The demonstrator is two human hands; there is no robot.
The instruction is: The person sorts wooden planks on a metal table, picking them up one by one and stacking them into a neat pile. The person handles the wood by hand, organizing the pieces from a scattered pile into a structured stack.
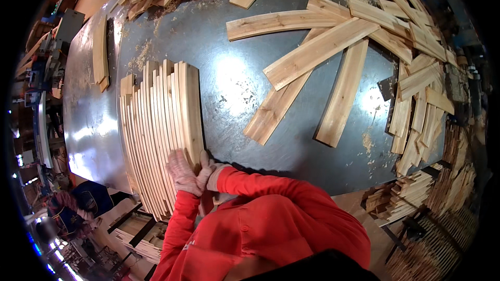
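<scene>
Row of narrow wooden slats [156, 125] packed side by side at nine o'clock on a metal table [229, 151].
The slats look stiff and dry, each probably light but heavy as a bundle and apt to slide apart; squeezing both outer faces likely holds them best. At eight o'clock, the left hand [183, 171] lies across their near part, fingers extended and close together; just beside it, the right hand [209, 170] is at the row's right side, its finger grip impossible to tell. Loose planks [320, 52] fan out toward two o'clock.
</scene>
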